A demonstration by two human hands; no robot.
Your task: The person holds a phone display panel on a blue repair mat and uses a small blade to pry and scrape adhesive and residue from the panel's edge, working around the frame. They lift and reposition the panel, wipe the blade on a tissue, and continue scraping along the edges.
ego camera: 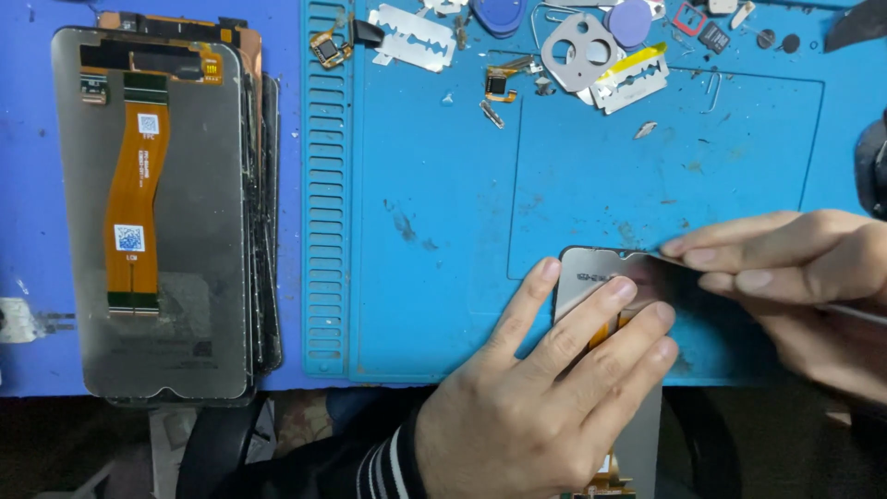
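A: Far left of the bench?
B: A stack of phone display panels (157, 222), face down on the blue surface. The topmost was grey-backed, with an orange flex cable (134, 199) running down its length. Edges of the lower panels showed at the stack's right side.

A: Next item?
B: A blue repair mat (434, 277) with a ribbed strip along its left edge and scuff marks across the middle.

A: Along the mat's top?
B: Small parts — a razor blade (413, 37), a second razor blade with a yellow strip (633, 79), a grey camera-lens frame (577, 51), blue round picks (630, 20), and loose flex pieces.

A: And the piece being worked on?
B: One display panel (591, 270), back up, at the mat's lower right, its lower end running past the mat's front edge. An orange cable showed between the fingers.

A: Left hand?
B: The left hand (545, 397) lay flat on the panel, fingers spread and pressing down — not curled around anything. A striped dark sleeve (379, 467) covered the wrist.

A: Right hand?
B: The right hand (795, 277) was at the panel's upper right corner, fingers drawn together and pinched on a thin metal tool (859, 314). Its shaft ran out rightward past the palm, and its tip at the panel's edge was hidden.
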